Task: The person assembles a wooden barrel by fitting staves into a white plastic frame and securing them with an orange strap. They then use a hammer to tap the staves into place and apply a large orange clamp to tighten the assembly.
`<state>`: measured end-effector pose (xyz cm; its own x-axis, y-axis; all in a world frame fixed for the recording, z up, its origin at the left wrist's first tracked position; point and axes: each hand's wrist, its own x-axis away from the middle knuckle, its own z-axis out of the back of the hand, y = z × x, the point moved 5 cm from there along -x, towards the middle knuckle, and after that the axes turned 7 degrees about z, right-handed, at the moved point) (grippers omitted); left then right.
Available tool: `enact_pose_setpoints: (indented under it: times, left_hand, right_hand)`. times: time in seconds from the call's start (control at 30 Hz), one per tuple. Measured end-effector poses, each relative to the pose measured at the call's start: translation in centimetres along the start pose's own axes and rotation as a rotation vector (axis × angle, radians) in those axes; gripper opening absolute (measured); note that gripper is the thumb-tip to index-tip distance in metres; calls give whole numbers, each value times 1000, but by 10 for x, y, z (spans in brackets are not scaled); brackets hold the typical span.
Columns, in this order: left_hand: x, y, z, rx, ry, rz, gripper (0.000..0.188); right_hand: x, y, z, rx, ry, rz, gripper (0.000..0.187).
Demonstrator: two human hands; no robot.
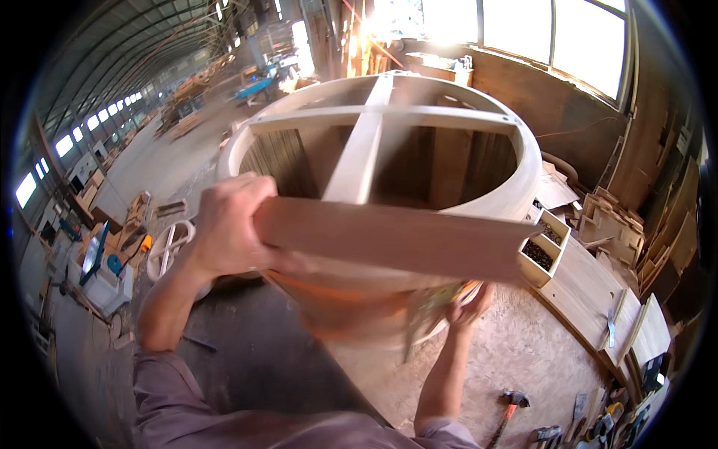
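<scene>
My left hand (233, 224) is closed round the left end of a flat brown board (396, 238). The board lies across my view, in front of the near rim of a large round wooden frame (527, 168) with crossed bars (364, 153). Below the board, a blurred orange strap (336, 305) runs round the frame's side. My right hand (471, 305) is under the board's right part, by the strap's right end and a blurred greenish piece (434, 305). Its fingers look curled, but what they hold is partly hidden.
A divided wooden box of small dark parts (544, 247) stands at the right on a long plank (580, 288). A hammer (512, 408) lies at the lower right near several other tools. Stacked boards (673, 247) lean at the far right. A smaller round frame (170, 251) is at the left.
</scene>
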<state>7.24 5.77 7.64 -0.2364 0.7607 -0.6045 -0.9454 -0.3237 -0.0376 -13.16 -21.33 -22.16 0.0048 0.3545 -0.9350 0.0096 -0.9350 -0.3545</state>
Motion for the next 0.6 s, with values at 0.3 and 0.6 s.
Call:
enact_pose_setpoints:
  times: [0.3, 0.6]
  left_hand:
    - [-101, 165, -51, 9, -360, 27, 88]
    - [-132, 184, 5, -55, -226, -258, 75]
  right_hand:
    - [-70, 177, 32, -88, -74, -223, 38]
    - [-192, -97, 158, 806, -81, 669, 64]
